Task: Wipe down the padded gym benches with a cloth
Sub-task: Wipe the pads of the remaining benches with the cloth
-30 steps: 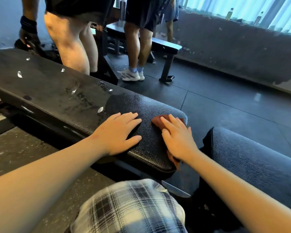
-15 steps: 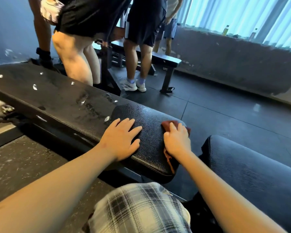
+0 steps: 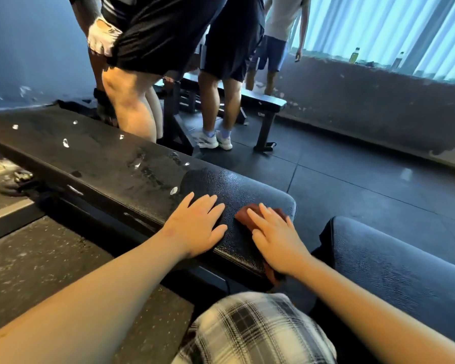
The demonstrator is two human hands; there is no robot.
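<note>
**Right hand (image 3: 276,240) flattens on cloth (image 3: 242,218) at bench (image 3: 103,164) end**

Since half a second ago the right hand's fingers have straightened. They now press the red-brown cloth flat on the bench's rounded end. The left hand (image 3: 197,229) lies spread, palm down, on the bench just beside the cloth. Pale specks mark the bench farther along.

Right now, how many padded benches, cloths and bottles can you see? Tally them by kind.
Padded benches: 3 (long bench, near-right bench, far bench)
Cloths: 1 (red-brown cloth)
Bottles: 2 (yellow-green bottle, other bottle)
Total: 6
</note>
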